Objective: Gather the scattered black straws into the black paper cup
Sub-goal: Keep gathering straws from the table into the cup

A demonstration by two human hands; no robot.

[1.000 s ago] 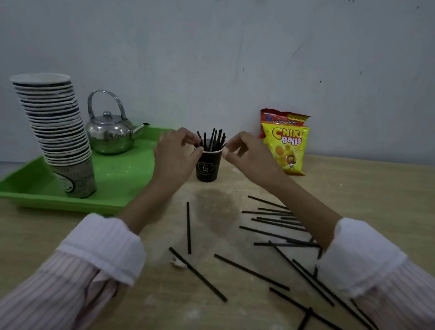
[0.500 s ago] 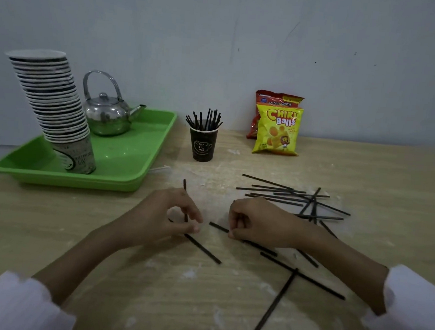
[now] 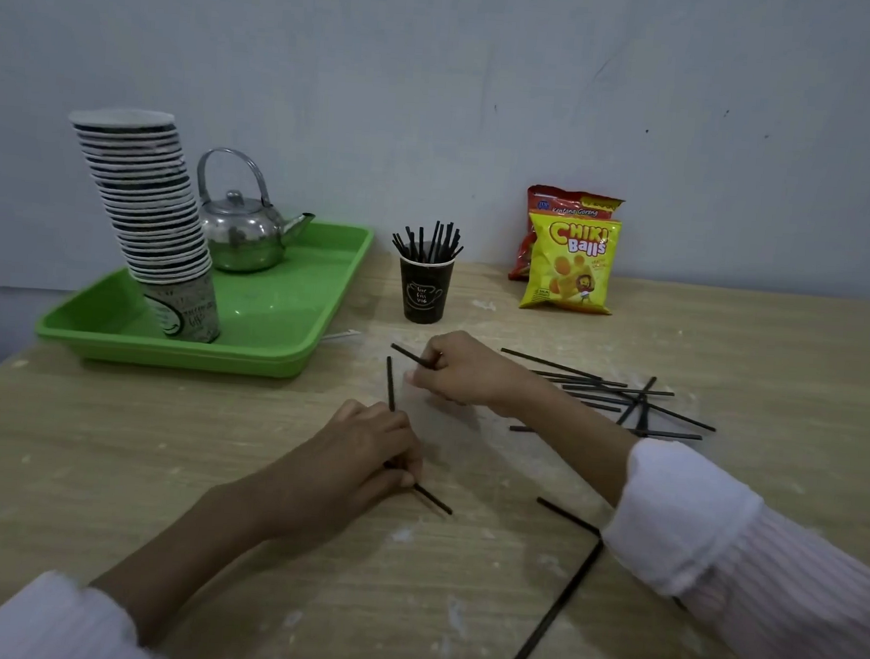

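i see a bundle (image 3: pixel 428 244) already standing in the black paper cup (image 3: pixel 421 292) at upper centre. plenty of loose straws (image 3: pixel 619 393) still lie at centre right and lower right. the right hand (image 3: pixel 463 372) pinches one straw (image 3: pixel 410 356) just below the cup. the left hand (image 3: pixel 362 453) curls onto a second straw (image 3: pixel 432 502) at centre. half a second ago the right hand was down on the table; now it has lifted its straw toward the cup.

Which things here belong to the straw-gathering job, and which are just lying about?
Job: black paper cup, scattered thin black straws, left hand and right hand, each holding one.
Lying about: green plastic tray, tall stack of paper cups, shiny metal kettle, yellow snack bag, red snack bag.
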